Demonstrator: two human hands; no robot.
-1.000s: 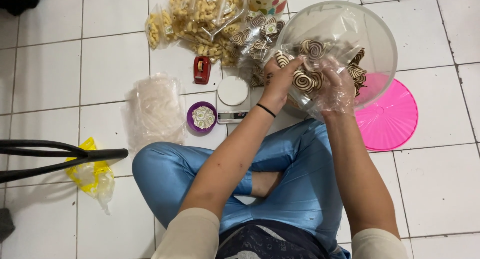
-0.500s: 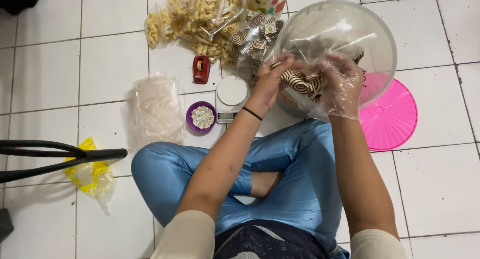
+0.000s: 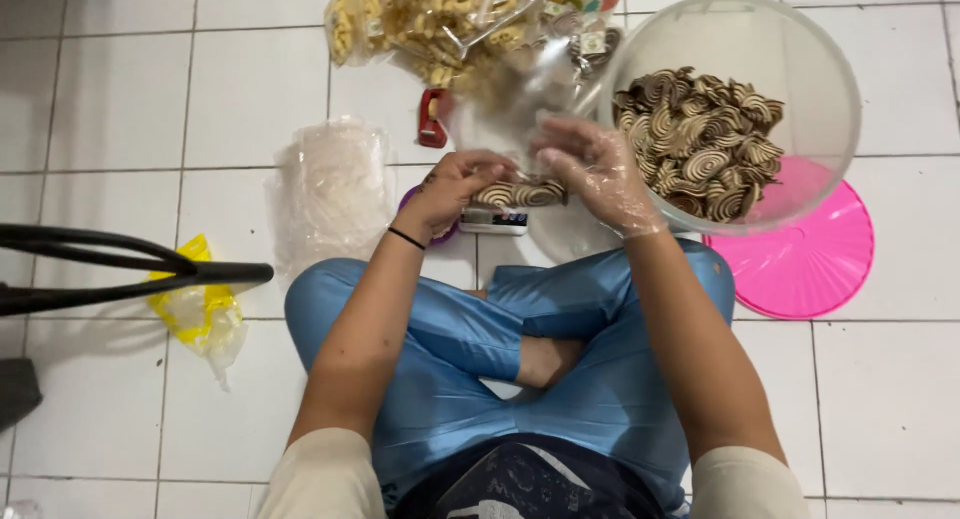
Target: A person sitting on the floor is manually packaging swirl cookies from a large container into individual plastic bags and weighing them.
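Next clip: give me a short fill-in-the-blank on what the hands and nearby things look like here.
1. The right hand wears a clear plastic ____.
2. The big clear tub holds striped spiral ____.
3. The flat round lid beside the tub is ____ in colour.
4. The left hand has a black ____ at its wrist.

Missing words: glove; chips; pink; band

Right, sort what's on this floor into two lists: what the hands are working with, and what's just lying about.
In use:
- left hand, bare, holding the clear bag
- right hand, in a clear glove, at the striped spiral snacks
- clear tub of those snacks
- small scale beneath the hands

Lying about:
- pink lid
- stack of empty bags
- red stapler
- yellow bag
- packed yellow snacks
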